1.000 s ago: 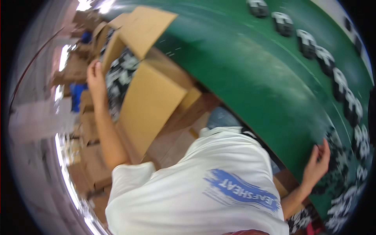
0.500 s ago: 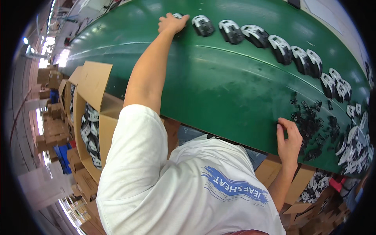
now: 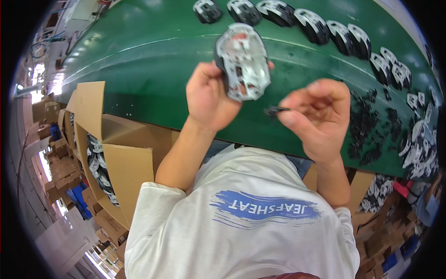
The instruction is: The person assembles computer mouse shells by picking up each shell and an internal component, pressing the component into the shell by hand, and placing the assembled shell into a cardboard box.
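Note:
My left hand (image 3: 207, 96) grips an oval black-and-white plastic shell (image 3: 246, 65) and holds it up above the bench. Its hollow, ribbed underside shows, with reddish spots in the openings. Pinched between thumb and fingers of my right hand (image 3: 320, 116) is a small black plastic clip (image 3: 275, 111), just to the right of the shell and apart from it. Beyond my right hand lies a loose pile of black plastic clips (image 3: 364, 118) on the green bench.
Several similar shells (image 3: 312, 26) stand in a curved row along the far side of the green bench (image 3: 162, 69). More white and black parts (image 3: 420, 149) heap up at its right end. An open cardboard box (image 3: 129, 179) filled with shells stands at the left.
My left hand has come back from the far row, bringing a shell in front of me. My right hand has risen from the bench edge and now holds a clip.

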The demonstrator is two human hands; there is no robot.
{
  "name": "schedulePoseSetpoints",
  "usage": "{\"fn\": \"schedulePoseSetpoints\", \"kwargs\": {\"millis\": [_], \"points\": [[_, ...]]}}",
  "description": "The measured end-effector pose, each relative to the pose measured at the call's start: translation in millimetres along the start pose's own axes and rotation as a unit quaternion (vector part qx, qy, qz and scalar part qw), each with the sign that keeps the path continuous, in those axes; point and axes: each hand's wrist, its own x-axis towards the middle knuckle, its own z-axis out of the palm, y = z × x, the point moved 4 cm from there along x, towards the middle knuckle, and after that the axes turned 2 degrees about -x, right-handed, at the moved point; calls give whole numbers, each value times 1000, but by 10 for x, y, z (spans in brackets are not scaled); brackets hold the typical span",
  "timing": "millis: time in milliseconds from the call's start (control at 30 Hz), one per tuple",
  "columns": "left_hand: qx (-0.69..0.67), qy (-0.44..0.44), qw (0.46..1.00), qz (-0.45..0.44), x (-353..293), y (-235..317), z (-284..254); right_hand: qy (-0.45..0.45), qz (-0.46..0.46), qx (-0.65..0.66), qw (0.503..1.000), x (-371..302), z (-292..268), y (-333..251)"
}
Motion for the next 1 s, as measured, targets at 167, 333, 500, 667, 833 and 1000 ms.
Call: {"fn": "schedulePoseSetpoints", "kwargs": {"millis": [167, 333, 500, 667, 833, 1000], "points": [[18, 32, 998, -50, -346, -386, 63, 22, -146, -335, 931, 11, 62, 84], [23, 11, 996, -88, -377, -515, 31, 60, -104, -395, 911, -223, -50, -57], [177, -38, 983, -15, -392, -557, 192, 118, 32, -269, 955, -299, -153, -98], [70, -110, 990, 46, -554, -914, 172, 221, 70, 14, 973, -337, -42, 204], [34, 30, 985, -165, -551, -827, 367, 145, -106, -111, 978, -175, -80, 35], [133, 3, 985, -107, -513, -650, 344, 96, -58, -223, 968, -231, -132, -282]]}}
